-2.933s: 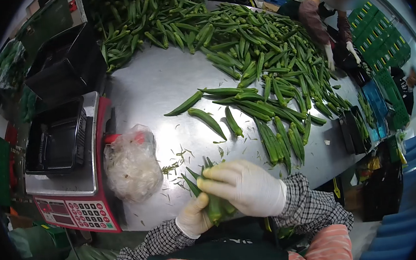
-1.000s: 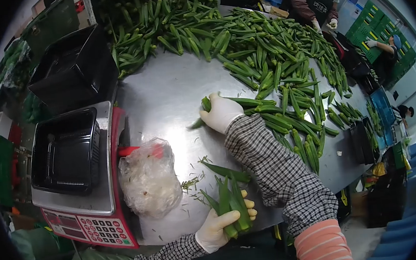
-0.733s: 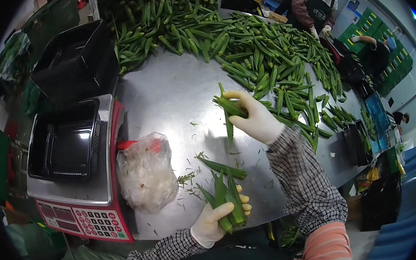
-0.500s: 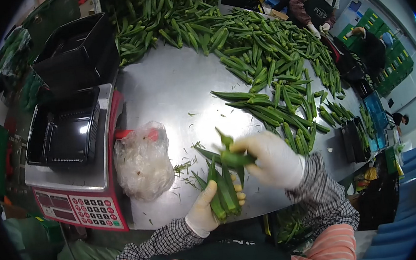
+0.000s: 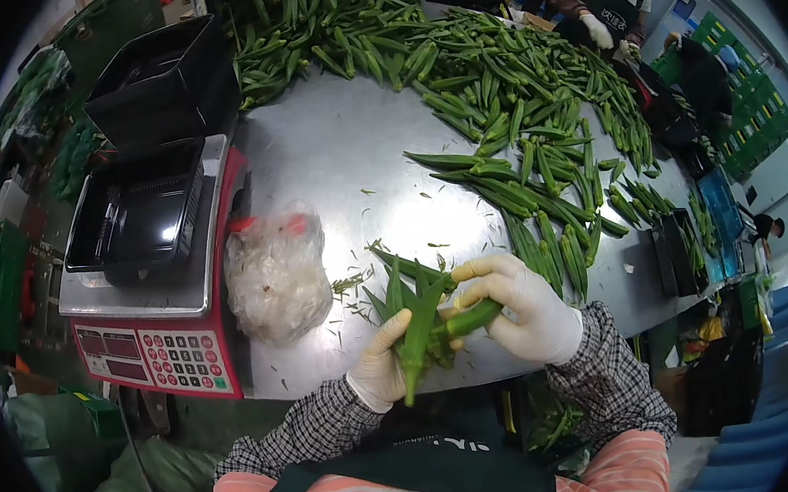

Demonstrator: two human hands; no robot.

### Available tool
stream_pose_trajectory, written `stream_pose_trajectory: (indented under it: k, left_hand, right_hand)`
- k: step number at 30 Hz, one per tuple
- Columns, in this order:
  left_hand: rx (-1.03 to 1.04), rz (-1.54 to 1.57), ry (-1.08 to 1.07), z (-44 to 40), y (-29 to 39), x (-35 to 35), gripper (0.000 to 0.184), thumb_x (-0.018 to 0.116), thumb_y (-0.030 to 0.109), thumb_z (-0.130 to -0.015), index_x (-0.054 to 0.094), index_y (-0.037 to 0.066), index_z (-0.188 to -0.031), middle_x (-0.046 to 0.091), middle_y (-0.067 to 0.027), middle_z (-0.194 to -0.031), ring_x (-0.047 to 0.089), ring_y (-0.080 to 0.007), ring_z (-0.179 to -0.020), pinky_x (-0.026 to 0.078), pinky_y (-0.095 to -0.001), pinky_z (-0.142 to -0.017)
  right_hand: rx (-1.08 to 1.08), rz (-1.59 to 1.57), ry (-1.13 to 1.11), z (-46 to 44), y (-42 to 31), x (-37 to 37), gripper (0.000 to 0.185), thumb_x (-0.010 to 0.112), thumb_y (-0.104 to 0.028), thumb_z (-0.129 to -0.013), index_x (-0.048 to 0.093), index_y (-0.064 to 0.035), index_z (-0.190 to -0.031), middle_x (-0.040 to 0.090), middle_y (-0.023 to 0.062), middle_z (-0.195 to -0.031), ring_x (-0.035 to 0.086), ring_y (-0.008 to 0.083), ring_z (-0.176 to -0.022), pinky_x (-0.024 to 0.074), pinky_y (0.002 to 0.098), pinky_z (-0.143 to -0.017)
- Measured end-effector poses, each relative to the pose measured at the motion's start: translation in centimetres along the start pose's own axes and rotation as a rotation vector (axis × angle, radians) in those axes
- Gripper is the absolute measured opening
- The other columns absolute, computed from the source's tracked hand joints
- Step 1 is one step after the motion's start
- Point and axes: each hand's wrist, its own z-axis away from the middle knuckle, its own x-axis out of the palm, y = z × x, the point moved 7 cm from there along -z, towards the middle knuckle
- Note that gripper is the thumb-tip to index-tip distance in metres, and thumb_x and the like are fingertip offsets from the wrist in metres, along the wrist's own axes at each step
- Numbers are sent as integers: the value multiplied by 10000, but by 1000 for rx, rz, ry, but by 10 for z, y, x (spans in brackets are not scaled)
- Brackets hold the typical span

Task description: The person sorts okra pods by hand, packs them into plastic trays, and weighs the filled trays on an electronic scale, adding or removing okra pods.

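Near the table's front edge, my left hand (image 5: 378, 367), in a white glove, is closed around several okra pods (image 5: 414, 343). Close at its right, my gloved right hand (image 5: 524, 314) has its fingers curled on a green okra pod (image 5: 475, 318) beside the bunch. Green trimmings (image 5: 350, 282) lie on the metal table (image 5: 311, 150) just beyond the hands. A large pile of okra (image 5: 512, 95) spreads over the back and right of the table, with loose pods (image 5: 540, 205) nearer to me.
On the left, a red scale (image 5: 156, 360) carries a black tray (image 5: 136, 217), with more black trays (image 5: 164, 83) behind. A crumpled plastic bag (image 5: 277, 280) lies beside it. A co-worker (image 5: 612, 2) stands at the back right; a black container (image 5: 678, 254) sits at the right edge.
My right hand reached out to the okra, picked up pods and came back beside my left hand. My left hand kept its bunch. The view has shifted a little.
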Motion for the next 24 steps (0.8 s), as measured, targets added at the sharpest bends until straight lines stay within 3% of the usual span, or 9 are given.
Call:
stream_pose_trajectory:
  k: [1,9,12,17,20,24]
  left_hand:
    - [-51,98,6,0,-2,-5,508,516,322,-902,403,23,-1297,536,-165,-1175,551,-280,-1050,425,-420,-949]
    - [41,85,100,-2,-2,-11,475,571,253,-885,417,37,-1279,539,-133,-1159,549,-245,-1048,457,-397,-915]
    - [57,-47,77,0,-5,-3,496,629,256,-849,429,43,-1249,549,-106,-1107,555,-216,-1004,470,-359,-866]
    - [96,-174,-7,9,-2,-2,471,663,210,-818,450,44,-1203,555,-73,-1046,563,-177,-929,477,-316,-798]
    - [133,-186,91,17,10,9,449,629,156,-827,443,37,-1218,557,-68,-1048,563,-162,-938,480,-298,-794]
    - [307,-208,119,34,43,35,489,623,165,-821,423,34,-1247,542,-80,-1103,550,-170,-988,468,-307,-839]
  right_hand:
    - [25,-19,0,2,6,2,248,580,54,-659,584,-58,-881,548,149,-1083,545,323,-954,445,382,-843]
    - [89,-120,-149,9,0,2,287,500,85,-640,585,-46,-880,535,158,-1107,524,321,-1013,429,376,-883]
    - [14,172,-96,1,-5,23,297,517,87,-630,578,-49,-887,516,170,-1143,515,335,-1026,427,393,-879]
    - [-88,540,-96,-16,-17,50,485,537,-98,-712,486,6,-1184,507,167,-1150,493,333,-1076,398,410,-918]
    - [-139,538,-17,-28,-38,44,527,569,-81,-688,473,7,-1198,502,177,-1161,490,305,-1078,403,400,-900]
    - [-95,438,220,-46,-48,26,522,559,-8,-692,474,2,-1207,500,188,-1165,518,333,-1010,428,399,-857]
